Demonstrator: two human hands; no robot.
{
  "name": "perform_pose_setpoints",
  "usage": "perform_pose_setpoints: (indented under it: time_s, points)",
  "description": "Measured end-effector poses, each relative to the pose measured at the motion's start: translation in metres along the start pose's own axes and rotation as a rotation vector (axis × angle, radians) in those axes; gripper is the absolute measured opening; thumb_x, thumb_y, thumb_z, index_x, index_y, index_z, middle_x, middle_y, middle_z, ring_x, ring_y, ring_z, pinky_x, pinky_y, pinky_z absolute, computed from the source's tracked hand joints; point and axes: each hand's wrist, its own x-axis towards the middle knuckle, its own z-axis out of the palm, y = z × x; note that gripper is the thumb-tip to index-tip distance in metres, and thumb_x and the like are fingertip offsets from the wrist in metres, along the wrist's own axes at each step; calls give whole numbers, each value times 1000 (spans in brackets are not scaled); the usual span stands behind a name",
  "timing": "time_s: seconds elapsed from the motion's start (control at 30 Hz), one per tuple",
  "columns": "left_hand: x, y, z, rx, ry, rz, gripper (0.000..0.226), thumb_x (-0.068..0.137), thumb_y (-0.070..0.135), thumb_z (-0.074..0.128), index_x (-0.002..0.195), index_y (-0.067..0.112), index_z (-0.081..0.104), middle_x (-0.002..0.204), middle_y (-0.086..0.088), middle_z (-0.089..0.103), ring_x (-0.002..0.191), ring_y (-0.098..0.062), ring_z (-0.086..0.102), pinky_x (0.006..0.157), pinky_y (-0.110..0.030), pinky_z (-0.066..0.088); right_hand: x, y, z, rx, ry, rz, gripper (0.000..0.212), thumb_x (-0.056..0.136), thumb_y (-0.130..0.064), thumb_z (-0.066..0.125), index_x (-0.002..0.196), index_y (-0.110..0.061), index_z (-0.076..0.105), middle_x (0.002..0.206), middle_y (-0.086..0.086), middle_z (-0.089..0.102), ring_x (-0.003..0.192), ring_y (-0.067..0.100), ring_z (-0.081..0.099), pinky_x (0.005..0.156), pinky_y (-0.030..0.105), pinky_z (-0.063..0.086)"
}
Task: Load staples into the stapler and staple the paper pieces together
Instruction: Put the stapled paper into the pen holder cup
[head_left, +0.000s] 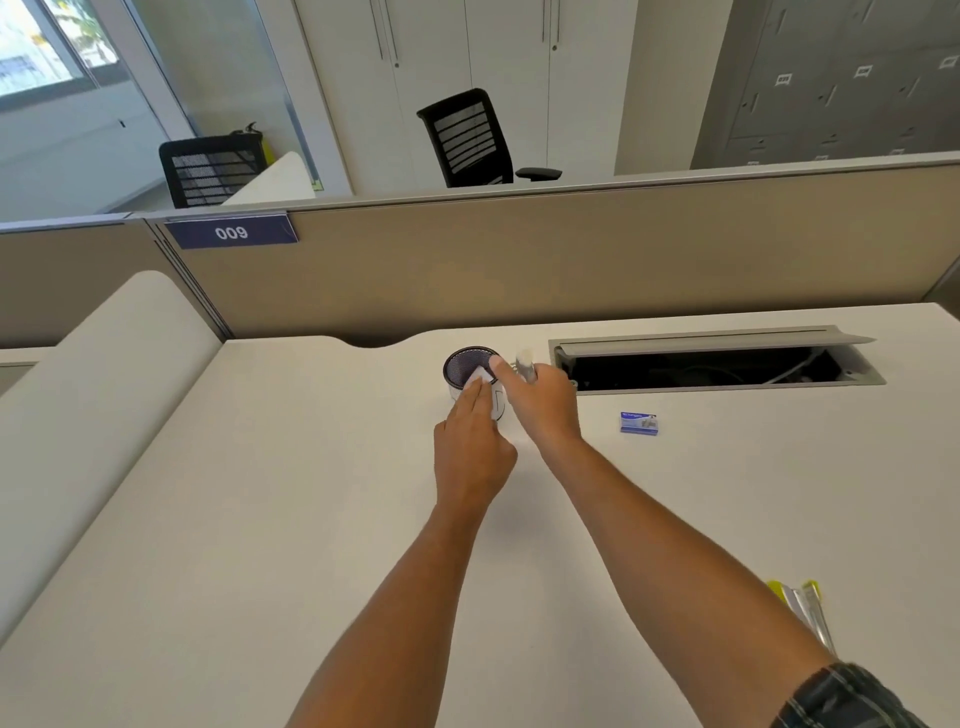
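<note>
White office counter (311, 493) backed by a beige partition (571, 260). Small white paper pieces (480, 378) are pinched by left hand (470, 441) fingers over a mesh cup (467, 364). A pale stapler (525, 364) is gripped in right hand (540, 400). A blue staple box (639, 422) lies nearby.

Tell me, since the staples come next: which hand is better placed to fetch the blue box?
Right. The right hand is nearer the staple box, though it holds something white; the left hand holds paper.

The left hand (470, 426) holds paper pieces (480, 378) over a mesh cup (467, 364); the right hand (540, 402) grips a stapler (525, 364) just beside it.
</note>
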Motion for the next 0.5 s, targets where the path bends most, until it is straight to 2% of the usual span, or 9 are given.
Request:
perform_pose_setpoints:
  time_s: [0.07,0.2,0.27,0.37,0.43,0.5]
  points:
    - [-16,12,3,-174,56,-51,55,94,3,50,148,15,48,152,-1,51,139,-21,48,110,-36,42,-21,10,-11,30,-20,50,52,89,-65,53,73,-17,64,75,-2,68,69,12,61,55,28,38]
    - [-59,38,11,-458,68,-236,36,105,19,45,138,17,57,140,1,60,129,-16,54,110,-33,43,-69,47,-37,78,-69,88,41,101,-48,41,74,-24,60,76,-5,63,75,15,59,62,28,40]
    - [-82,50,17,-592,45,-291,33,106,29,47,132,18,64,130,4,66,119,-11,60,104,-31,48,-95,69,-52,83,-104,82,42,105,-47,37,75,-28,59,79,-6,62,75,13,58,66,27,43]
    - [-114,68,27,-734,-40,-384,20,101,38,57,111,28,72,109,12,72,97,5,66,82,-15,52,-128,98,-71,17,-161,66,39,108,-48,31,103,-29,65,102,-7,65,91,6,64,78,23,51]
    - [-130,76,33,-753,-82,-431,8,97,35,63,99,36,71,99,16,74,88,12,66,74,-9,49,-146,113,-83,-29,-158,52,39,109,-46,31,111,-25,63,104,-4,63,91,5,65,73,17,49]
    - [-145,83,39,-792,-115,-481,9,95,30,66,93,35,73,93,15,76,87,7,69,79,-18,54,-160,126,-97,-116,-133,13,30,109,-40,37,112,-22,61,100,-2,60,86,6,63,66,13,45]
